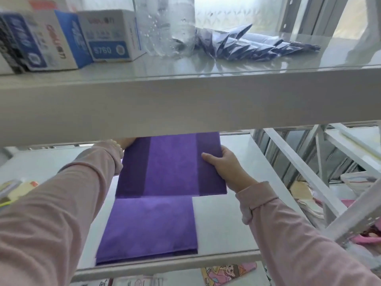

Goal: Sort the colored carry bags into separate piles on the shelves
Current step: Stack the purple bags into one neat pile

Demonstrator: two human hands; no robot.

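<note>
Pink sleeves (51, 213) reach in from the near edge. On the right, right hand (224, 168) grips the right edge of a purple carry bag (173, 164), thumb on top. At the bag's far-left corner, left hand (126, 142) is mostly hidden by upper shelf (185, 104); can't tell its grip. Bag overlaps far end of 2nd purple bag (148, 228), flat on middle shelf (226, 219). Upper shelf: boxes (107, 36) far left, clear bottle (167, 25), dark-blue folded pkts (247, 44) to its right.
</note>
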